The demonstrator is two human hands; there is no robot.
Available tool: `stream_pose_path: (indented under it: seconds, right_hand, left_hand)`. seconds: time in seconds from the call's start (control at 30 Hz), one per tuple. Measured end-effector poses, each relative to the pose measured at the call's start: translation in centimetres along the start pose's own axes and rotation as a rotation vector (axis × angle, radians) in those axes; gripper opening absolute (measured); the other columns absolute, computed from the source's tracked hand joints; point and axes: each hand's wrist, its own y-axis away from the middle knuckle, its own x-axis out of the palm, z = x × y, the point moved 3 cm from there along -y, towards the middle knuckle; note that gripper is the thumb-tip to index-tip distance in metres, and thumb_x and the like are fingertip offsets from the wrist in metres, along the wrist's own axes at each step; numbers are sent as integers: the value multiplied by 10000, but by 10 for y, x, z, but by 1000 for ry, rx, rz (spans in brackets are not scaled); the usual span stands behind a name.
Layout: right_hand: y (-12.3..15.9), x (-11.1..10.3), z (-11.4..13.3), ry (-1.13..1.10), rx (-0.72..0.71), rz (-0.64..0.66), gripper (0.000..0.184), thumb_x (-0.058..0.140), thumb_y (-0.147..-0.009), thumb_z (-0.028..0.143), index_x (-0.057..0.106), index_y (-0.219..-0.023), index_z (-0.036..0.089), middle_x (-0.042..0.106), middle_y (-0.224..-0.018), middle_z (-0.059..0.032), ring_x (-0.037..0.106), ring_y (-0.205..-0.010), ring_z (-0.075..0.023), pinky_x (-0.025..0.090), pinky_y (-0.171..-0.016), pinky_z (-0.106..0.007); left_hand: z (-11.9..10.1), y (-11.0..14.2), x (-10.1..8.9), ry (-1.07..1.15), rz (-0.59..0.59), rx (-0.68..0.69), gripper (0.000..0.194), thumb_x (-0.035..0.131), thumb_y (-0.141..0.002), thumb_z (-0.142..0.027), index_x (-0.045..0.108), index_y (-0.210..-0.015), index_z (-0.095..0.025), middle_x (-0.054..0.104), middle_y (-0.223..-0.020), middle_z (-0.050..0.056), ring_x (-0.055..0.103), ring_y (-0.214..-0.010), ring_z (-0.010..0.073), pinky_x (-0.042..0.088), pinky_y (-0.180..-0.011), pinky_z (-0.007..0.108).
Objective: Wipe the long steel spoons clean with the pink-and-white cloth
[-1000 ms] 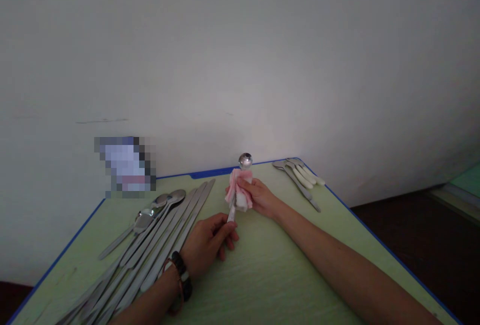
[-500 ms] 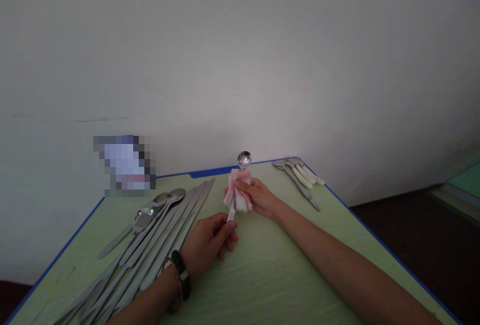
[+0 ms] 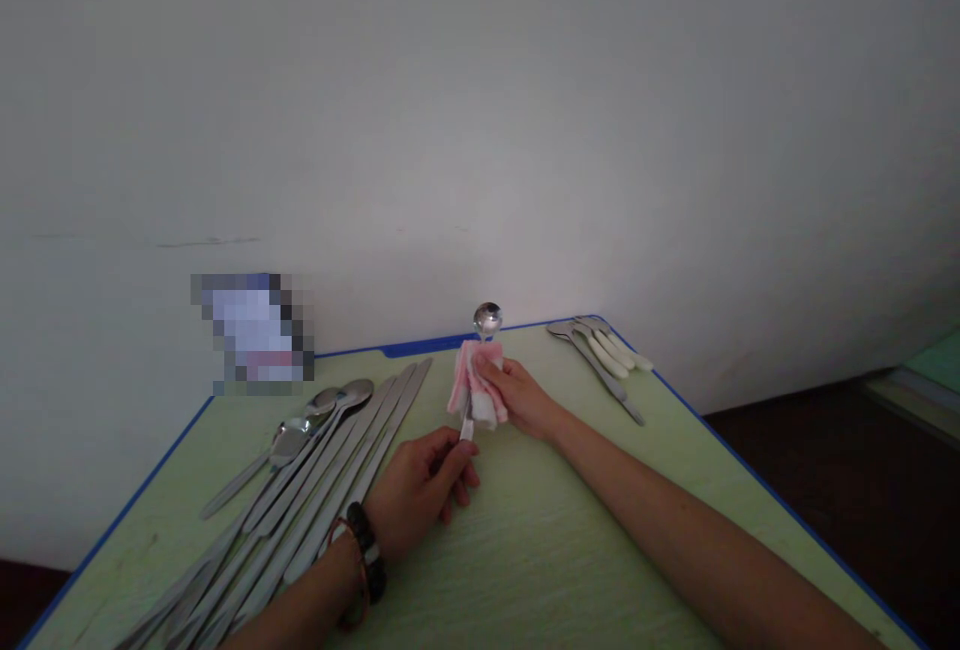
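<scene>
A shiny metal spoon is held bowl-up over the table, its handle slanting down toward me. My left hand, with bracelets at the wrist, is closed on the handle's lower end. A pink and white cloth wraps around the handle just below the bowl. My right hand is closed on that cloth, the thumb pressing it against the spoon. Left of my left hand lie several metal spoons and table knives in a slanting row, their near ends partly hidden by my forearm.
The pale green table has a blue edge and stands against a grey wall. At the back right lie a metal spoon and several white-handled pieces of cutlery. A blurred-out phone-like object leans at the back left.
Both hands keep hold of the spoon and cloth, nearly in place. The cloth's folds have shifted slightly, and the whole view has moved a little.
</scene>
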Motion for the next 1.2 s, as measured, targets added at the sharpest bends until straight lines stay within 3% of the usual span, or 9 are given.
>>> stream_pose_path:
  seconds: [0.17,0.3,0.43,0.67,0.93,1.03,1.2]
  right_hand:
    - [4,5,4,-47,20,58,377,632,-675,505,567,-596,142,539,-502,27,417,-446,-68,301,-426,-199]
    - [7,8,9,-170,23,119,209,698,-594,327,608,-643,145,581,-562,28,479,-497,-86,380,-480,-205]
    - [7,7,8,-87,73,129,151,686,-581,234,629,-684,141,590,-570,30,478,-491,-82,382,-486,-204]
    - [2,5,5,38,29,91,190,685,-620,295,615,-689,133,600,-612,16,498,-547,-87,369,-506,-205]
    - [0,3,3,216,67,8,431,552,-720,549,496,-566,150,436,-398,57,347,-354,-53,235,-355,-197]
    - [1,1,2,61,154,103,415,501,-744,549,516,-628,151,481,-422,42,360,-320,-62,225,-307,-198]
    - [4,2,7,-162,160,330,215,610,-684,322,560,-747,123,596,-555,6,530,-458,-94,419,-427,-205]
  left_hand:
    - [0,-1,-1,17,-10,14,391,389,-851,-517,509,-747,-159,595,-624,-7,498,-420,77,395,-380,186]
    - [-1,0,-1,6,-9,2,376,387,-860,-491,499,-722,-160,587,-605,-10,493,-415,72,393,-384,181]
    - [-2,0,-2,-8,-2,14,363,387,-870,-467,504,-723,-156,578,-597,-13,487,-416,68,394,-397,179]
    - [-3,0,-2,-64,9,8,362,392,-867,-470,513,-720,-163,573,-578,-24,466,-395,69,394,-404,186]
    - [-2,0,-3,-115,14,-2,364,394,-866,-454,527,-702,-158,575,-562,-18,473,-392,70,395,-407,183]
    - [-3,0,-3,-99,6,4,363,397,-867,-449,524,-694,-156,573,-559,-19,478,-391,69,394,-407,181]
    - [-1,-1,-4,-52,-28,-1,365,376,-877,-451,511,-705,-158,569,-527,-23,481,-369,70,388,-396,179]
